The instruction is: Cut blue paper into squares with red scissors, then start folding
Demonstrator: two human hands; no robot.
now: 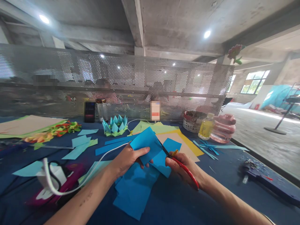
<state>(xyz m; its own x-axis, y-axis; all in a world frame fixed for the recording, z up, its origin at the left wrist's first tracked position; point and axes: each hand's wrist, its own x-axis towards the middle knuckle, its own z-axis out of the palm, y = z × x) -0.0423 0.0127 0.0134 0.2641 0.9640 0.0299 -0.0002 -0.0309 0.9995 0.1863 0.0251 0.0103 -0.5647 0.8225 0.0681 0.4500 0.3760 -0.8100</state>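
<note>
My left hand (134, 156) pinches a blue sheet of paper (146, 142), thumb on top and fingers beneath. In my right hand (180, 165) is a pair of scissors (187, 172) with red handles. Its dark blades meet the right edge of the held sheet; how far apart they are is hard to tell. A small yellow tube-like thing (174, 152) shows by my right fingers. Below my hands lie more blue paper pieces (137, 193), overlapping on the dark blue tablecloth (182, 203).
A light-blue folded-paper crown shape (114, 126) stands behind. To the right are a yellow bottle (206, 126), a pink jug (223, 128), paper strips (208, 148) and a glue gun (267, 179). A white cable (103, 161) runs to the power strip (63, 184). A perforated screen (131, 81) closes the back.
</note>
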